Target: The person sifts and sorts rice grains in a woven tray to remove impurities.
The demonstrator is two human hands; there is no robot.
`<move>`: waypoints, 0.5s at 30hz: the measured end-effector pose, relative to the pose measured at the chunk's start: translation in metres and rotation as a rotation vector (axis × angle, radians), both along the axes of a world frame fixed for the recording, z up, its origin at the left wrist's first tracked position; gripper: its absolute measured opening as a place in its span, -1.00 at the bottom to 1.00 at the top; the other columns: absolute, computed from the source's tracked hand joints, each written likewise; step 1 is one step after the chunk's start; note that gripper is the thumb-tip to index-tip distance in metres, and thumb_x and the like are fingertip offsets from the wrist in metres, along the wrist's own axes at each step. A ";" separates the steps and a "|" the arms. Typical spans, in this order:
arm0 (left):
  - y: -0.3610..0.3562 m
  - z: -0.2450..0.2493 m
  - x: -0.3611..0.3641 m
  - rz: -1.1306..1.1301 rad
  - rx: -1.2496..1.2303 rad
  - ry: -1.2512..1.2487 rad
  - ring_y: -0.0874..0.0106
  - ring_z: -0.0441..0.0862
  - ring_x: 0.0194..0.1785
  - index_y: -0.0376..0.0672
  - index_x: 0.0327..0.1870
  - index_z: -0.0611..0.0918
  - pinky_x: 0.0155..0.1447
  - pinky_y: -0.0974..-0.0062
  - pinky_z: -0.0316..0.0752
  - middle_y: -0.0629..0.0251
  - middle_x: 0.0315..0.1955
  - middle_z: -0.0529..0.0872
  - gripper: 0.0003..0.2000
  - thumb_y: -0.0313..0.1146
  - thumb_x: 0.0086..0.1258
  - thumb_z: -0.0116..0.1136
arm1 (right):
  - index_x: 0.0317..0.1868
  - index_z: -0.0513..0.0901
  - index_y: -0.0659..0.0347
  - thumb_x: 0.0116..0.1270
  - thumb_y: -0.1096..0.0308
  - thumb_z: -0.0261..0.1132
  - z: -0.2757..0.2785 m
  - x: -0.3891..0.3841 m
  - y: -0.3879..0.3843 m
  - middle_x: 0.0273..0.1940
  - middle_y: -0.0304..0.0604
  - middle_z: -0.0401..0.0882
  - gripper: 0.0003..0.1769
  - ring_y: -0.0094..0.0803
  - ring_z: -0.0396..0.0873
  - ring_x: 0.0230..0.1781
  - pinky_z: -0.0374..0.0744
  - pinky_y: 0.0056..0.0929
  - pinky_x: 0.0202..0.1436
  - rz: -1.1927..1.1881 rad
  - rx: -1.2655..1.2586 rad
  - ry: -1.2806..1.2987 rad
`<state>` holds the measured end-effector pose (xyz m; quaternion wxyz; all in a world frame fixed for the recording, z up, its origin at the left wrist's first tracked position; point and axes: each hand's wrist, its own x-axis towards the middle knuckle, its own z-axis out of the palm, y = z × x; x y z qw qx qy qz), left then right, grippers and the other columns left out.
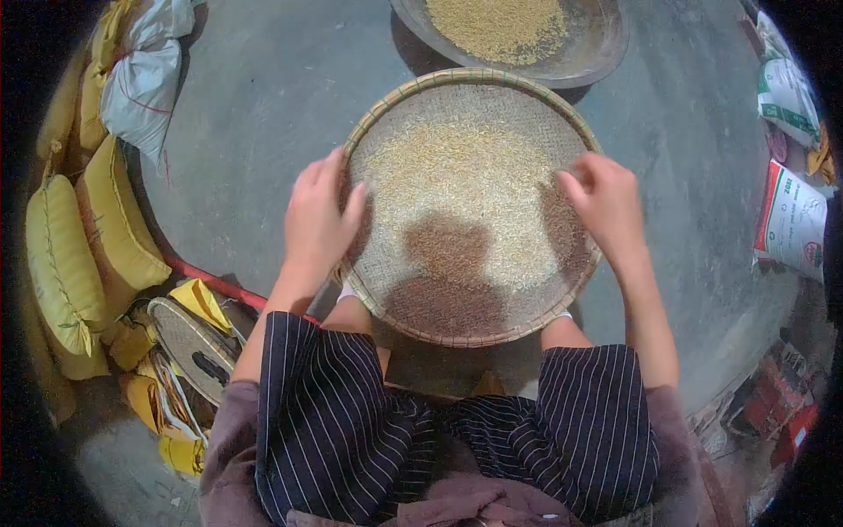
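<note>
A round woven winnowing basket (421, 330) is in front of me, above my lower legs, with a bound rim. Pale grain (474, 184) is spread in a thin layer over much of its inside, and shadows fall across the near part. At the left rim, my left hand (318, 215) grips the edge, its thumb on the inner side. My right hand (608, 204) is closed on the opposite rim, with thumb and curled fingers over the edge. Both hands are slightly blurred, and some fingertips are hidden.
Beyond the basket, a wide metal pan (601, 53) of yellowish grain rests on the concrete floor (237, 97). Full yellow sacks (66, 263) and a white sack (145, 97) line the left, near another woven tray (189, 342). Printed white bags (790, 215) lie at right.
</note>
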<state>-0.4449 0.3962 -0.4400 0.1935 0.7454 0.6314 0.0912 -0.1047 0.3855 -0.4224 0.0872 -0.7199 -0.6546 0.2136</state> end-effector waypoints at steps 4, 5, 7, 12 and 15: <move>0.034 -0.017 0.042 -0.248 0.059 -0.261 0.11 0.59 0.02 -0.28 0.11 0.55 0.12 0.28 0.50 0.06 -0.08 0.62 -0.45 -0.29 0.09 0.44 | -0.24 0.60 0.27 0.14 0.30 0.40 -0.001 -0.034 0.026 -0.25 0.01 0.60 -0.74 0.01 0.60 -0.21 0.57 -0.12 -0.16 0.304 0.012 0.155; 0.039 -0.023 0.049 -0.250 0.060 -0.256 0.11 0.59 0.02 -0.28 0.11 0.55 0.12 0.28 0.50 0.06 -0.08 0.62 -0.45 -0.29 0.09 0.44 | -0.24 0.60 0.27 0.14 0.30 0.40 -0.002 -0.039 0.029 -0.25 0.01 0.60 -0.74 0.01 0.60 -0.21 0.57 -0.12 -0.16 0.302 0.015 0.159; 0.046 -0.036 0.061 -0.252 0.094 -0.282 0.11 0.57 0.04 -0.28 0.09 0.57 0.16 0.29 0.48 0.07 -0.08 0.61 -0.40 -0.24 0.00 0.50 | -0.18 0.60 0.25 0.15 0.29 0.39 -0.004 -0.045 0.030 -0.23 -0.02 0.57 -0.72 -0.01 0.60 -0.21 0.57 -0.10 -0.16 0.325 0.062 0.161; 0.055 -0.048 0.064 -0.151 -0.025 -0.354 0.20 0.63 -0.13 -0.27 -0.09 0.62 0.01 0.35 0.54 0.16 -0.20 0.63 -0.58 -0.38 0.00 0.48 | -0.14 0.60 0.25 0.16 0.28 0.39 -0.015 -0.039 0.009 -0.21 0.01 0.58 -0.70 0.00 0.60 -0.20 0.57 -0.11 -0.13 0.264 0.033 0.234; 0.060 -0.052 0.062 -0.146 -0.015 -0.325 0.24 0.66 -0.22 -0.27 -0.16 0.67 -0.06 0.36 0.56 0.18 -0.29 0.66 -0.68 -0.40 0.04 0.45 | -0.13 0.61 0.26 0.18 0.27 0.38 -0.015 -0.030 0.001 -0.19 0.03 0.59 -0.69 0.01 0.60 -0.18 0.57 -0.13 -0.12 0.237 -0.019 0.207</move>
